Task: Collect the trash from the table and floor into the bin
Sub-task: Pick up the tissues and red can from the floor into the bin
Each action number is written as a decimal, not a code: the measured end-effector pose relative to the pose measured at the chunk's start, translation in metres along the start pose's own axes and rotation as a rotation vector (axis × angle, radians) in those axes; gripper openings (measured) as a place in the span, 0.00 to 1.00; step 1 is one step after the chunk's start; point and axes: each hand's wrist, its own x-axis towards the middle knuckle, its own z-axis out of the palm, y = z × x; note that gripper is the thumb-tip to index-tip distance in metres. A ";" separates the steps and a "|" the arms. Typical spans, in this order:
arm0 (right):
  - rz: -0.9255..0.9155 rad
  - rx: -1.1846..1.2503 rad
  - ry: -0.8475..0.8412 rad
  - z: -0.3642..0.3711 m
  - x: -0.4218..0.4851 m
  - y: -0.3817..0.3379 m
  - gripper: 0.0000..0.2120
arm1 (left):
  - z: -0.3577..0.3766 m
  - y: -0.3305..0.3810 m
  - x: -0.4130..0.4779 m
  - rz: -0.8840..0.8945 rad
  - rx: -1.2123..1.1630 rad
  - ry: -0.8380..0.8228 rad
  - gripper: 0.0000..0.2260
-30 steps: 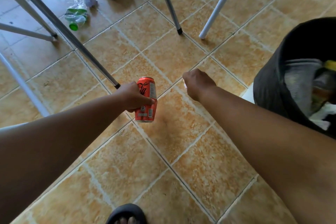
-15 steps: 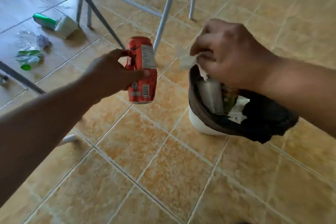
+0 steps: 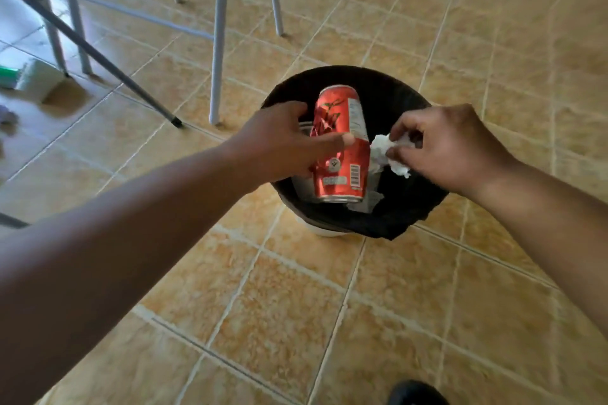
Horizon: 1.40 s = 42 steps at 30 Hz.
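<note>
A round bin lined with a black bag [image 3: 388,89] stands on the tiled floor in the middle of the view. My left hand [image 3: 279,141] holds a dented red drink can [image 3: 342,148] directly above the bin's opening, thumb across its side. My right hand [image 3: 450,145] pinches a crumpled white tissue [image 3: 385,154] over the bin, just right of the can. Some pale trash shows inside the bin under the can.
Grey chair and table legs [image 3: 218,33] stand on the floor behind and left of the bin. A white and green carton [image 3: 29,77] lies on the floor at the far left, with blurred litter below it. My sandal [image 3: 418,393] shows at the bottom edge.
Both hands moved together over the bin's opening, the can and the tissue still in them. The view swung so the bin is now centred below the hands.
</note>
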 end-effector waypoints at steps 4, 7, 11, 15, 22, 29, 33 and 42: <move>0.005 -0.028 0.009 0.001 -0.002 0.008 0.11 | 0.008 -0.008 0.001 0.018 0.010 0.057 0.36; -0.009 -0.012 0.061 0.001 -0.002 0.011 0.10 | 0.000 -0.018 0.003 0.081 0.068 0.168 0.28; 0.018 -0.003 0.171 0.005 0.004 0.021 0.10 | -0.009 -0.033 0.006 0.207 0.288 0.428 0.18; 0.091 -0.047 0.229 0.015 0.010 0.040 0.14 | -0.015 -0.054 0.016 0.165 0.357 0.471 0.24; 0.229 0.055 0.141 0.032 0.012 0.052 0.21 | -0.014 -0.071 0.036 0.090 0.263 0.413 0.24; 0.200 0.092 0.227 0.031 0.018 0.052 0.23 | -0.016 -0.072 0.054 0.024 0.154 0.531 0.18; 0.261 0.161 0.196 0.029 0.018 0.050 0.25 | -0.014 -0.070 0.033 -0.074 0.028 0.544 0.18; 0.301 0.305 0.099 -0.041 -0.048 0.005 0.24 | -0.037 -0.010 -0.092 -0.251 -0.042 0.551 0.17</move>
